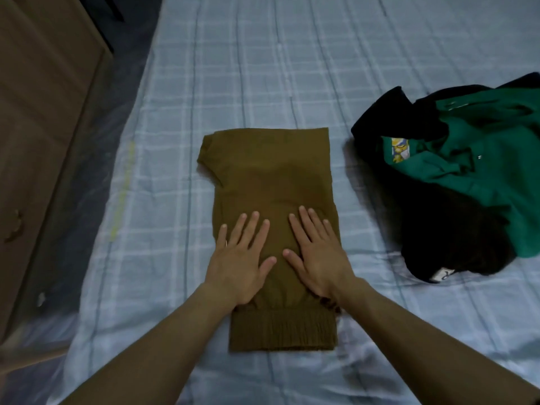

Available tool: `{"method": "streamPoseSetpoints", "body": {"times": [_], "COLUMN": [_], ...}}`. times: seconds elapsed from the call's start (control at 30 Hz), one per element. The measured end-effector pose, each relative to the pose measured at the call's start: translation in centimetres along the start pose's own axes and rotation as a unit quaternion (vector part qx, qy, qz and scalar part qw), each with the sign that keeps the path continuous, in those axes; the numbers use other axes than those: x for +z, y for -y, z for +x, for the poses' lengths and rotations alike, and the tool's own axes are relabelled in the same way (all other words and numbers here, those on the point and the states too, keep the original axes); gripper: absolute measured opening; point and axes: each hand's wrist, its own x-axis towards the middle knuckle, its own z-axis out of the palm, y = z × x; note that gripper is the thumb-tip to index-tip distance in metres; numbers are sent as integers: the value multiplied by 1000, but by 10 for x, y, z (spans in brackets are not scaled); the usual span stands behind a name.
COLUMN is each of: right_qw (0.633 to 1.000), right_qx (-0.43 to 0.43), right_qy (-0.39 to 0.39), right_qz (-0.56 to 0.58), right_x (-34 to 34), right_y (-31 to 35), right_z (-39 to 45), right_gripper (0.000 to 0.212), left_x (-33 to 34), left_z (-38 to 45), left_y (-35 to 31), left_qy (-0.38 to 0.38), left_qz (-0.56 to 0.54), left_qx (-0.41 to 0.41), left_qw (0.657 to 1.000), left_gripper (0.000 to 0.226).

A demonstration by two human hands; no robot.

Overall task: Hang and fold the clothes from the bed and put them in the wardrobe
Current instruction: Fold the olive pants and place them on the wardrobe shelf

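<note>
Brown trousers (271,182) folded on bed (233,68), left hand (241,258) and right hand (317,255) flat on them — green and black clothes (455,176) heaped near.

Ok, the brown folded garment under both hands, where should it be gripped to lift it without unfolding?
Probably by its two long side edges, left hand and right hand sliding under from either side. The brown garment lies flat, a narrow folded rectangle, elastic band nearest, so side support should keep the layers together.

checked bedsheet (263,68), brown wooden cabinet (43,127)
</note>
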Motion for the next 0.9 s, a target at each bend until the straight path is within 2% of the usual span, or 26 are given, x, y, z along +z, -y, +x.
{"method": "streamPoseSetpoints", "body": {"times": [0.1, 0.27, 0.37, 0.47, 0.57, 0.7, 0.8, 0.9], "right_qw": [1000, 1000, 998, 997, 997, 999, 1000, 990], "right_qx": [-3, 6, 25, 7, -21, -36, 13, 124], "right_qy": [-14, 0, -34, -60, -66, -28, -23, -44], "right_qz": [-14, 16, 39, 51, 33, 0, -8, 41], "right_x": [15, 5, -19, -35, -40, -32, -27, -35], "right_y": [-14, -7, -2, -3, -4, -18, -38, -51], "right_z": [-3, 0, 15, 47, 88, 138, 156, 169], "right_gripper": [73, 73, 62, 54, 57, 68, 71, 68], "left_x": [16, 8, -9, -28, -46, -45, -34, -38], "left_z": [-1, -1, 11, 41, 89, 141, 152, 155], "left_y": [5, -1, -5, -4, 7, 37, 67, 77], "left_qy": [-3, -16, -48, -82, -104, -62, -46, -56], "left_qz": [-4, -23, -62, -60, -44, -17, -4, -71], "left_qx": [-2, -18, -47, -57, -33, -15, -28, -64], "left_qw": [1000, 999, 996, 993, 993, 998, 999, 994], "left_gripper": [75, 71, 64, 64, 65, 68, 67, 70]}}
